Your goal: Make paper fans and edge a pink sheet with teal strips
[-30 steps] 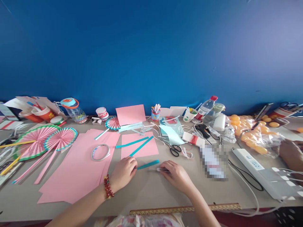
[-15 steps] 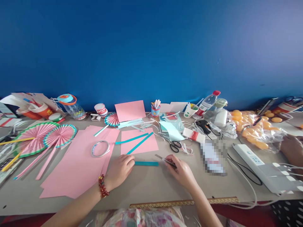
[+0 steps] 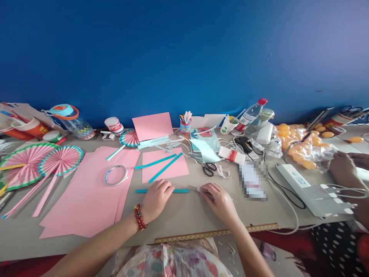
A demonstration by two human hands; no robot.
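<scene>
My left hand [image 3: 158, 195], a beaded bracelet on its wrist, rests over the middle of a narrow teal paper strip [image 3: 181, 191]. Its fingers lie across the strip against the table, and both ends of the strip show beside them. To the right, clear of the strip, my right hand [image 3: 217, 198] is closed around a slim craft knife [image 3: 205, 191]. The fingers cover most of the knife. Beyond the hands, two more teal strips [image 3: 155, 161] lie across a pink paper sheet [image 3: 180, 169]. Black-handled scissors [image 3: 209, 169] lie behind my right hand.
Large pink sheets [image 3: 86, 192] and a tape roll [image 3: 115, 175] lie left, with pleated paper fans [image 3: 61, 159] beyond. A power strip [image 3: 302, 188], cables and a bag of orange balls [image 3: 302, 150] stand right, near another person's hand [image 3: 343, 167]. A patterned ruler [image 3: 193, 235] lines the front edge.
My left hand has slid right along the teal strip, which now lies flat and shows on both sides. The craft knife showed more half a second ago; my right hand stays closed on it.
</scene>
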